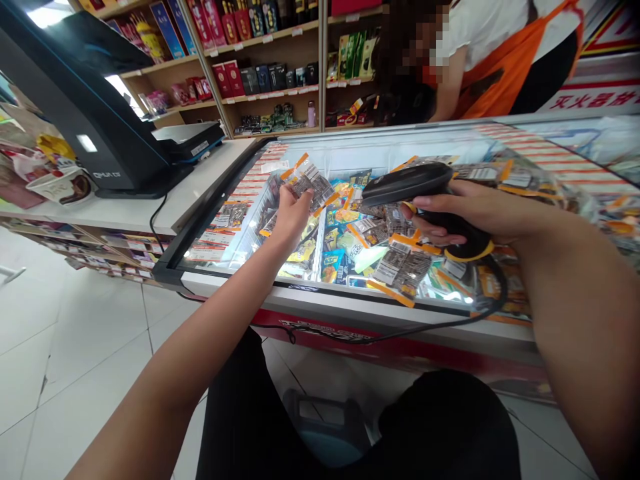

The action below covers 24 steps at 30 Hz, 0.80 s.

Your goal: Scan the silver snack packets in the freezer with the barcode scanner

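My left hand [296, 217] pinches a small clear snack packet [311, 179] with orange edges and a white label, holding it tilted above the freezer's glass top. In my right hand [450, 217] is a black barcode scanner [407, 183] with yellow trim, its head pointing left toward the packet. The scanner's cable [493, 313] loops down along the freezer front. Several similar packets, one of them a packet [404, 270] near the front edge, lie on the glass under and around the scanner. Another packet [231, 215] lies apart on the left of the glass.
A chest freezer [233, 283] with bagged goods inside stands before me. Left of it, a counter [200, 190] carries a black checkout terminal [115, 133] and a white bowl [63, 187]. Across the freezer, a person in an orange apron [493, 83] leans down by stocked shelves [270, 93]. A stool [327, 427] is below.
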Motion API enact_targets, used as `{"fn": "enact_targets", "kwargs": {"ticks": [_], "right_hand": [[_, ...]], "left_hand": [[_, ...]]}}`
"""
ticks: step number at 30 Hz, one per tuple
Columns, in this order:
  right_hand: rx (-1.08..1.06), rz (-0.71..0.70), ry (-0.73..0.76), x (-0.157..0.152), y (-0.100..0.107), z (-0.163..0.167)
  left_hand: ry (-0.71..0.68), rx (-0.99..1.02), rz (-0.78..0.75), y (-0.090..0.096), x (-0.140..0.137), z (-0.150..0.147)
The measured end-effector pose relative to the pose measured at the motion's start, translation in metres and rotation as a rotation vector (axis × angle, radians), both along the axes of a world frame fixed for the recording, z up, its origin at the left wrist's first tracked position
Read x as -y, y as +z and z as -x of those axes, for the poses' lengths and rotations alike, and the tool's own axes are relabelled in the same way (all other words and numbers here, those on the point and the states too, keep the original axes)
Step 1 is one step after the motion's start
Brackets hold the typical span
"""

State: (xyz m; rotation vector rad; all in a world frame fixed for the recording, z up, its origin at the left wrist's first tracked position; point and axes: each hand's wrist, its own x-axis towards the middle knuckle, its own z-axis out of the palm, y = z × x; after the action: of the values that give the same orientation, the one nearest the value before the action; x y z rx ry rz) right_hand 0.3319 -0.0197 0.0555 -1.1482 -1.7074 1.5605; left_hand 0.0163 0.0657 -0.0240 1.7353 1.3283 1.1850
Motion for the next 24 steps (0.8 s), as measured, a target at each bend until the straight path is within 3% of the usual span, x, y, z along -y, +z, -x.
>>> {"fn": "enact_targets", "kwargs": {"ticks": [6, 11, 15, 21, 24], "right_hand": [[0.007, -0.026, -0.015, -0.003, -0.004, -0.003], [-0.018, -0.010, -0.041, -0.002, -0.002, -0.002], [0.007, -0.041, -0.022, -0.002, -0.001, -0.003], [0.009, -0.107, -0.062, -0.002, 0.001, -0.002], [0.009, -0.098, -0.087, -0.002, 0.002, 0.000]], "left_hand": [[0.097, 0.443, 0.162, 0.009, 0.016, -0.007], [0.107, 0.501, 0.181, 0.009, 0.017, -0.010], [0.093, 0.232, 0.183, 0.002, 0.017, -0.006], [0.052, -0.336, -0.290, -0.003, 0.030, 0.010], [-0.106, -0.509, -0.329, -0.001, 0.038, 0.010]]}}
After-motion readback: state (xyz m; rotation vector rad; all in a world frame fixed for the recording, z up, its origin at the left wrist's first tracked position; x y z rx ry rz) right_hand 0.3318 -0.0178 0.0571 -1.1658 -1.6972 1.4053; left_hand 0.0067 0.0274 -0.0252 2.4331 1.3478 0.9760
